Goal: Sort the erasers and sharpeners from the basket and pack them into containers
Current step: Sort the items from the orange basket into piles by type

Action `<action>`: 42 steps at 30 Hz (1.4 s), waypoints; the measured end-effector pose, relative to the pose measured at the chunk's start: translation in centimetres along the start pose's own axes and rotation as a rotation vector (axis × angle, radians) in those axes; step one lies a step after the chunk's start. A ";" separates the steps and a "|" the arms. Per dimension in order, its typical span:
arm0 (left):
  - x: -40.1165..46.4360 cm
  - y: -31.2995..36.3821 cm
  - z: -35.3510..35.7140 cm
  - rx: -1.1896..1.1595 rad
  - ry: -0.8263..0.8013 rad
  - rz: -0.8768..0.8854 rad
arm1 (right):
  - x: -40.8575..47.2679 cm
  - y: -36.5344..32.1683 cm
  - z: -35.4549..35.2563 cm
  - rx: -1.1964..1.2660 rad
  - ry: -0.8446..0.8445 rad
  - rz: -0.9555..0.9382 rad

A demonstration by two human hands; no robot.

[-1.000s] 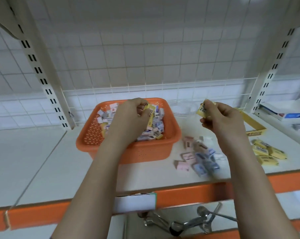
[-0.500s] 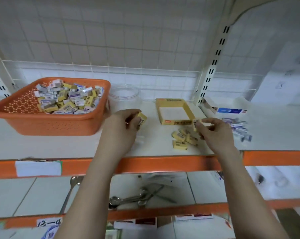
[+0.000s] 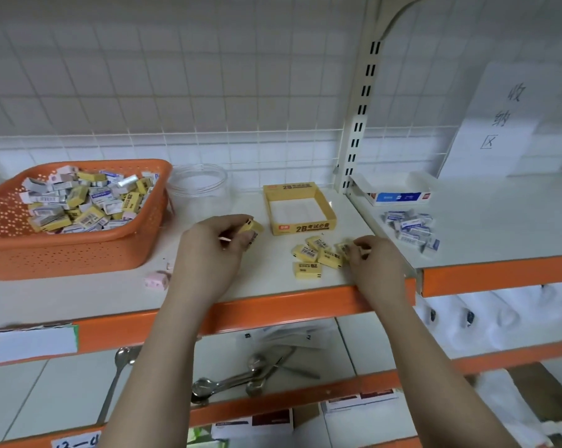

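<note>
Two hands: left hand (image 3: 208,247) pinches boxy yellow eraser (image 3: 252,229); right hand (image 3: 375,260) pinches another eraser (image 3: 343,248).

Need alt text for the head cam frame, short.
A person's left hand holds a yellow eraser above a white shelf while the right hand pinches another at a small pile of yellow erasers. An empty yellow box sits behind the pile; an orange basket of mixed items stands at left.

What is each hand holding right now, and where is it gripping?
The left hand pinches a yellow eraser by one end. The right hand pinches another yellow eraser at its near end, over the loose pile.
</note>
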State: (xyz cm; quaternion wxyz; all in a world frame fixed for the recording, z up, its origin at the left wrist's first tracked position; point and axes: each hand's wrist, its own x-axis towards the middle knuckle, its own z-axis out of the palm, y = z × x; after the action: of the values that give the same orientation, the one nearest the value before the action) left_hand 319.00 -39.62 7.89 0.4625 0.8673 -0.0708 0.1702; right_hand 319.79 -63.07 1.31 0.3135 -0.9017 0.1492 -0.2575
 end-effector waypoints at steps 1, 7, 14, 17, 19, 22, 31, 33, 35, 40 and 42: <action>0.2 0.0 0.4 -0.016 -0.007 0.000 | -0.6 0.2 0.0 0.014 0.072 -0.040; 1.9 -0.8 3.9 -0.022 -0.123 0.035 | -2.5 2.4 0.7 0.047 0.310 -0.191; 3.2 -0.9 8.4 0.170 -0.310 0.105 | -2.9 2.4 1.2 0.060 0.372 -0.219; 3.6 -1.0 9.0 0.187 -0.346 0.080 | -2.8 2.5 1.3 0.075 0.354 -0.205; 3.9 -1.0 8.8 0.154 -0.369 0.053 | -2.9 2.4 1.3 0.075 0.344 -0.203; 4.3 -1.1 8.1 0.106 -0.375 0.039 | -2.6 2.2 1.1 0.084 0.333 -0.213; 6.5 -0.4 1.4 0.103 -0.279 0.137 | -3.2 -1.7 1.9 0.232 0.358 -0.106; 7.6 -2.3 -2.7 0.108 -0.247 0.180 | -3.8 -5.2 3.9 0.244 0.364 -0.108; 8.0 -2.4 -4.1 0.104 -0.227 0.201 | -3.3 -6.8 3.4 0.271 0.341 -0.097; 10.1 -7.7 -13.1 0.189 -0.209 0.262 | -3.2 -16.6 7.8 0.270 0.304 -0.138; 11.0 -9.9 -16.5 0.228 -0.209 0.256 | -3.0 -20.7 9.4 0.298 0.250 -0.153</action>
State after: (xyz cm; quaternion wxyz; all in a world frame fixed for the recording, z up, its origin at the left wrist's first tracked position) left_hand 328.21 -19.99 12.63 0.3259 0.9110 -0.2081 0.1435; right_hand 324.81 -41.44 7.17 0.4021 -0.8150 0.0784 -0.4098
